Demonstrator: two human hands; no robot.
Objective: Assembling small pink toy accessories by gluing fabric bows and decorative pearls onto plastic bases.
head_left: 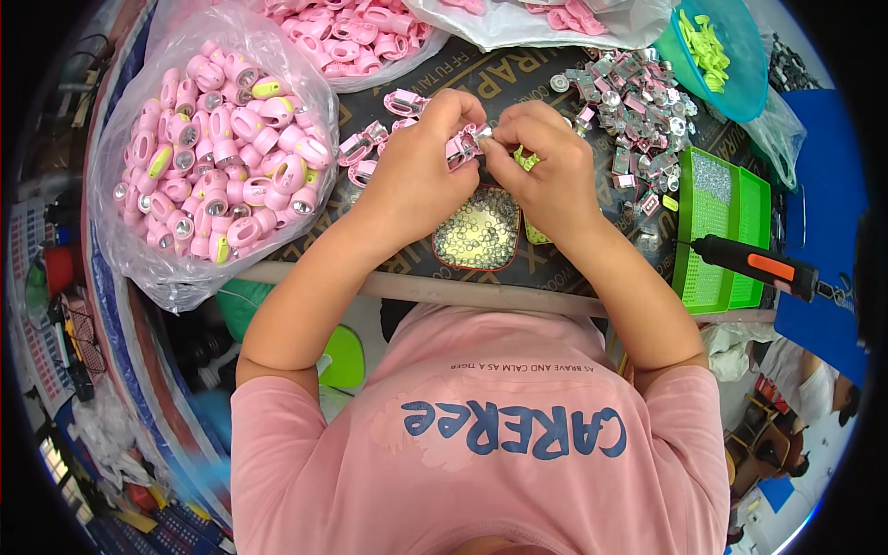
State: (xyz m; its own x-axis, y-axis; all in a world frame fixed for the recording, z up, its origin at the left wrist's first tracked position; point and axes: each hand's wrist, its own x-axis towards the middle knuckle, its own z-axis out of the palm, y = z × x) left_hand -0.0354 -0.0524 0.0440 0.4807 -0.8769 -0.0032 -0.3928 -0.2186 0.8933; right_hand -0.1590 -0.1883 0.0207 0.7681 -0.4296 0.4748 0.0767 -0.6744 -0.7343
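My left hand [416, 171] is closed around a pink flashlight half-shell [461, 148] with silvery parts inside, held over the black table. The right hand [548, 166] has its thumb and forefinger pinched at the silvery end of that shell; whatever small piece lies between those fingertips is too small to make out. Several similar pink half-shells with metal parts [361, 145] lie beside my left hand. Just below both hands stands a small tin full of little clear rings [476, 229]. Yellow-green pieces [525, 159] show partly behind the right hand.
At left sits a clear bag of pink flashlights [222, 157]; more bags of pink parts [356, 42] are at the back. Silvery reflector pieces [638, 111] are heaped at right, near a teal bowl [740, 55], a green tray [754, 213] and a black-orange electric screwdriver [763, 264].
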